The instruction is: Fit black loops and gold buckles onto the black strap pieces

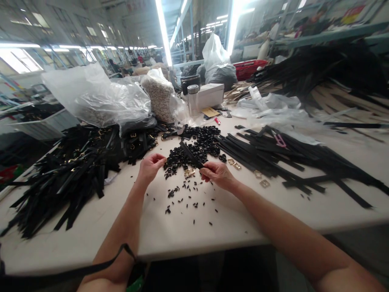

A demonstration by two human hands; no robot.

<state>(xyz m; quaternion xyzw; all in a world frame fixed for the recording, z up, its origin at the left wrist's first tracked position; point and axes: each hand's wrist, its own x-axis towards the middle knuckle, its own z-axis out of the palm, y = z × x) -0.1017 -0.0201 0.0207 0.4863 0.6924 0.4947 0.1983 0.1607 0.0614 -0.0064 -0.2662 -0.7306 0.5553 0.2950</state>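
In my right hand (219, 174) a short black strap (191, 154) is gripped between thumb and fingers, its free end pointing up and to the left. My left hand (151, 165) is closed in a pinch at the left edge of a pile of small black strap loops (206, 140); whatever is between its fingertips is too small to make out. Gold buckles (189, 173) lie on the table between the hands, and more gold buckles (234, 164) are to the right of my right hand. Several tiny black pieces (173, 192) are scattered in front of the pile.
A heap of black straps with gold buckles (69, 170) covers the left side. Long black straps (258, 150) and pink-handled scissors (279, 140) lie at right. Behind stand plastic bags (112, 97), a clear bottle (193, 99) and a white box (211, 95). The table's front edge (206, 252) is near.
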